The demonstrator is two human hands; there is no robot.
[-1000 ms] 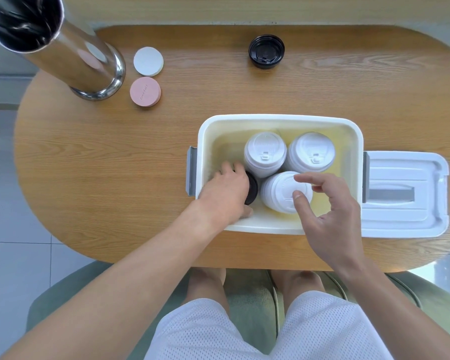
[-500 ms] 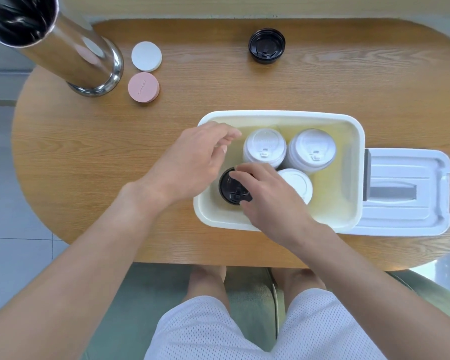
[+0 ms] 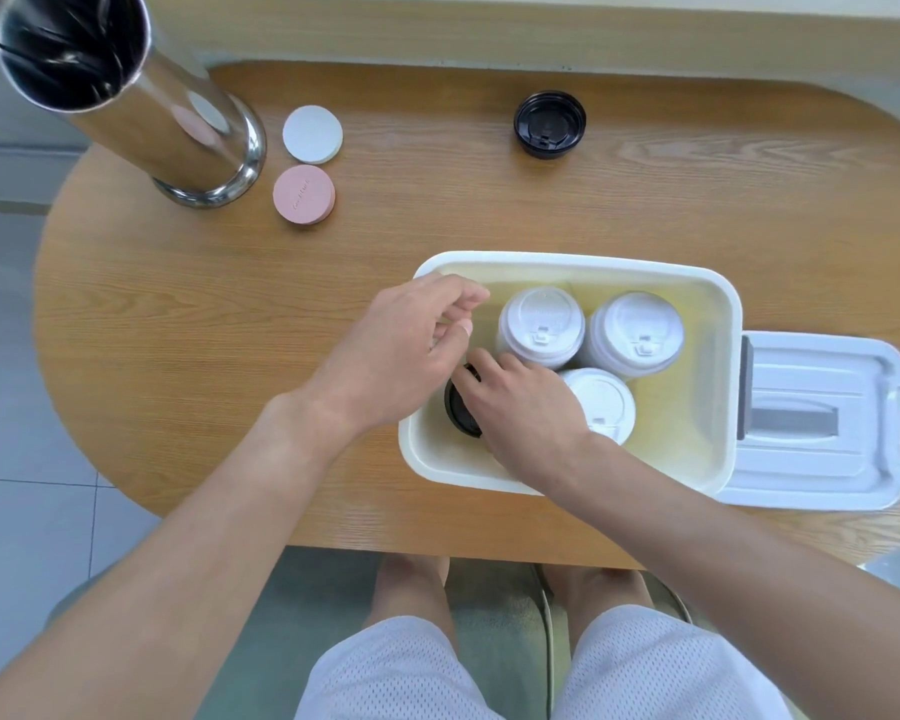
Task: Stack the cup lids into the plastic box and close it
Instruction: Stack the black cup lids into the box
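Observation:
An open cream plastic box [image 3: 718, 304] stands on the wooden table. Inside it are three stacks of white cup lids [image 3: 541, 324], two at the back and one in front. A black lid [image 3: 458, 407] lies in the box's front left corner. My right hand [image 3: 526, 407] rests on that black lid, fingers over it. My left hand [image 3: 401, 350] hovers over the box's left rim, fingers loosely curled and holding nothing. Another black lid [image 3: 549, 124] lies on the table at the back. The box's white cover [image 3: 822, 423] lies to the right of the box.
A tall steel canister [image 3: 126, 96] stands at the back left. A white round coaster [image 3: 313, 134] and a pink one [image 3: 304, 194] lie beside it. The table's front edge runs just below the box.
My left hand let go of the black lid and lifted out to the box's left rim. My right hand moved left from the front white stack onto the black lid.

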